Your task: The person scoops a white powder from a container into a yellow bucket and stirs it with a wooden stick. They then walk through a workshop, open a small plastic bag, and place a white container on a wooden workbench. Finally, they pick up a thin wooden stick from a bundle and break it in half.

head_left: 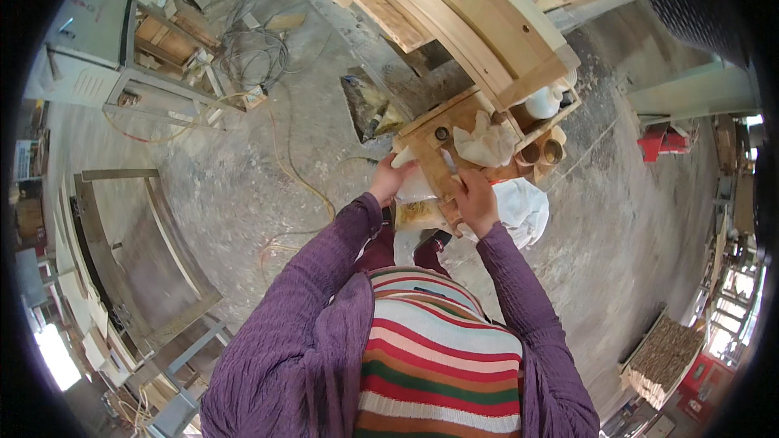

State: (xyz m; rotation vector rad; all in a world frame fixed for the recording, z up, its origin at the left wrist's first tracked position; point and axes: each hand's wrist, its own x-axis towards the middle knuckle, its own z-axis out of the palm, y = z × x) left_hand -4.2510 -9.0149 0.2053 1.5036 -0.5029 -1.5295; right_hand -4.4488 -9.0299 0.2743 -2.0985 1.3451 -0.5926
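Observation:
In front of me, over a wooden work board, both my hands are closed. My left hand pinches a small white piece at the board's left edge; its kind is unclear. My right hand grips a flat tool with a pale blade, whose handle is hidden in the fingers. Between the hands, a whitish translucent thing shows below the board. Crumpled pale paper or cloth lies just beyond my right hand, next to a small dark round ring or lid.
White plastic sheeting bulges right of my right hand. Open tins and a white bottle stand at the board's right. A large wooden panel overhangs the far side. A hose crosses the floor left, near a wooden frame.

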